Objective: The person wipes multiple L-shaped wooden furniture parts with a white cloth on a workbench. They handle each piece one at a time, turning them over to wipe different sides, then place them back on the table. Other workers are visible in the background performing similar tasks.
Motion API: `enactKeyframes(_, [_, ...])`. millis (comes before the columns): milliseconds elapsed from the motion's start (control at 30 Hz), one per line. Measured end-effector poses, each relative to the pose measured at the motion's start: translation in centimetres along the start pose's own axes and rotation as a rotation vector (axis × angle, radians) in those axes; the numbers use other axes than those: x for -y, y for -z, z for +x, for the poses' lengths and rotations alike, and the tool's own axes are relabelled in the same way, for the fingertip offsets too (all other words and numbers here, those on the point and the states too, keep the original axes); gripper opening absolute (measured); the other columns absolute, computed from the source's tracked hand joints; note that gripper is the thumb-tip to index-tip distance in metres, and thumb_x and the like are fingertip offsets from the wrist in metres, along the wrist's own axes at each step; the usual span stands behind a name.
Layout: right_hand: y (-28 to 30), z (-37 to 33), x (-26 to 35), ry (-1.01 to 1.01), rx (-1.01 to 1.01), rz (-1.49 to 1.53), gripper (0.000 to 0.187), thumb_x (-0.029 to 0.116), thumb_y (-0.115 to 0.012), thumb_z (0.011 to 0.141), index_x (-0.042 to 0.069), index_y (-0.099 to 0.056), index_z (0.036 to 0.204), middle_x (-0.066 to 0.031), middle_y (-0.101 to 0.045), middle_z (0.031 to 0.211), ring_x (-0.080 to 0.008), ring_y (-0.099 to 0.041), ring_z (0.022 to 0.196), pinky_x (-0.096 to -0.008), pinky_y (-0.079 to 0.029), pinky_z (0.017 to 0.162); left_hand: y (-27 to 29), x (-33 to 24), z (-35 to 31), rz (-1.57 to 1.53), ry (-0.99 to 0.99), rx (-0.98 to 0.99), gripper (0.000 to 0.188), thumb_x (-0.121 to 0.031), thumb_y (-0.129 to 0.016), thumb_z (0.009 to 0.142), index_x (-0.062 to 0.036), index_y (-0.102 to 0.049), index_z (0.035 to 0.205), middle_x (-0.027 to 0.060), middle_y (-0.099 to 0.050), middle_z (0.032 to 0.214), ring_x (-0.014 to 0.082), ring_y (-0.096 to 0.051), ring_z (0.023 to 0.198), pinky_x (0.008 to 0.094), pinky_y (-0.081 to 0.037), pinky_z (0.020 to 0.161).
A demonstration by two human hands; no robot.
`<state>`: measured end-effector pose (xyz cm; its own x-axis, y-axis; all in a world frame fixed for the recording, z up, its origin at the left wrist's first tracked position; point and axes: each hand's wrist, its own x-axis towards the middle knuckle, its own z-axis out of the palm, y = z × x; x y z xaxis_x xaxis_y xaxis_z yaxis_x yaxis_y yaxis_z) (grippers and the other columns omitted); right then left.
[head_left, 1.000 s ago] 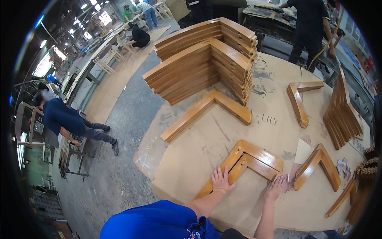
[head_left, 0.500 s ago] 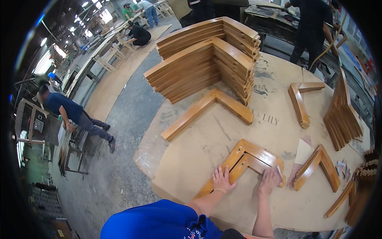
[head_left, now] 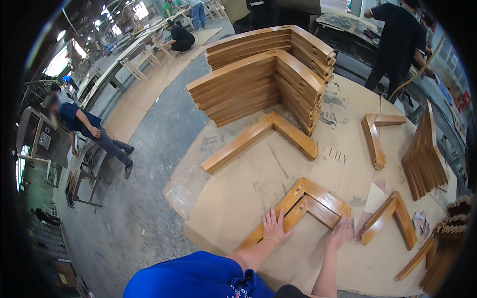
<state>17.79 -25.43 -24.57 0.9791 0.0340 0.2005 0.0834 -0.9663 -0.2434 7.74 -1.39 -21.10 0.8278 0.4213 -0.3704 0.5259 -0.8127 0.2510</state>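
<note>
Two L-shaped varnished wooden pieces lie nested on the cardboard-covered table, the outer piece around the inner piece. A slot shows near the corner of each. My left hand lies flat across both on their left arms, fingers spread. At the right ends of the pieces is my right hand, blurred by motion, with its fingers bent over a small greyish sheet that looks like sandpaper. The hand mostly hides that sheet. A single angled wooden piece rests to the right of this hand.
Tall stacks of angled wooden pieces stand at the back, with one loose piece before them. On the right are another stack, a loose piece and a pale paper sheet. Co-workers stand beyond the table.
My right hand has shifted slightly down along the wood's right end. My left hand stays on the pieces. The view has tilted a little, and the person at left has lifted an arm.
</note>
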Motion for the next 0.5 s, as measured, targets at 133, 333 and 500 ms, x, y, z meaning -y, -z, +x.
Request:
enactKeyframes(133, [1.4,0.9,-1.5,-0.066,-0.122,0.245,0.047,0.016,-0.044,0.096,-0.007,-0.04,0.136,-0.0234,-0.044,0.139,-0.037,-0.035,0.134,-0.0448,-0.025,0.112,0.2,-0.1,-0.2,-0.023,0.008,-0.013,0.098,-0.055,-0.059,0.076,-0.0124,-0.013,0.151,0.0219,-0.011,0.152,0.038,-0.011,0.14,0.0503,-0.007,0.114])
enactKeyframes(333, [2.3,-2.4,5.4,-0.762,0.254,1.458,0.047,0.024,-0.045,0.099,-0.002,-0.04,0.138,-0.0164,-0.047,0.138,-0.0313,-0.044,0.128,-0.0436,-0.034,0.108,0.9,-0.1,-0.8,-0.011,-0.021,-0.042,0.1,-0.052,-0.065,0.074,-0.0162,-0.014,0.151,0.0219,-0.015,0.151,0.0381,-0.016,0.139,0.0505,-0.012,0.113])
enactKeyframes(500, [0.5,-4.4,9.7,-0.969,0.674,1.856,0.049,0.033,-0.05,0.098,0.005,-0.043,0.137,-0.0101,-0.051,0.136,-0.0269,-0.046,0.127,-0.0427,-0.034,0.107,1.1,2.3,-2.3,-0.142,-0.038,-0.11,0.105,-0.052,-0.074,0.068,-0.0133,-0.019,0.149,0.0227,-0.029,0.141,0.0374,-0.029,0.131,0.0487,-0.025,0.108])
